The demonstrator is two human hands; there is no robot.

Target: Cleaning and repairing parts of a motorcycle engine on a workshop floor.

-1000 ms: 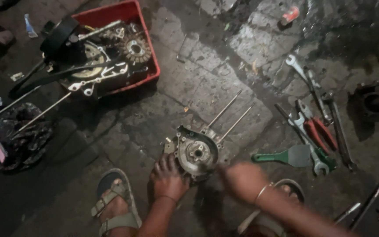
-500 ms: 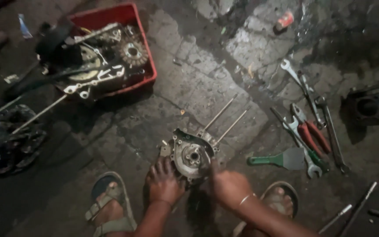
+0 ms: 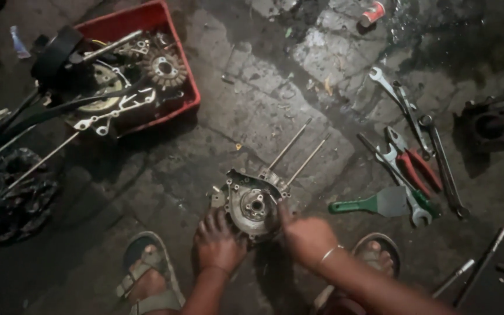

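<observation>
Right hand (image 3: 307, 238) has pulled back off the engine casing (image 3: 253, 205) on the floor (image 3: 164, 175) between the sandalled feet, fingers curled beside its right edge (grip unclear), left hand (image 3: 220, 244) splayed on its near rim; red crate (image 3: 167, 70), spanners (image 3: 406, 111), pliers (image 3: 415, 163) lie well apart.
</observation>
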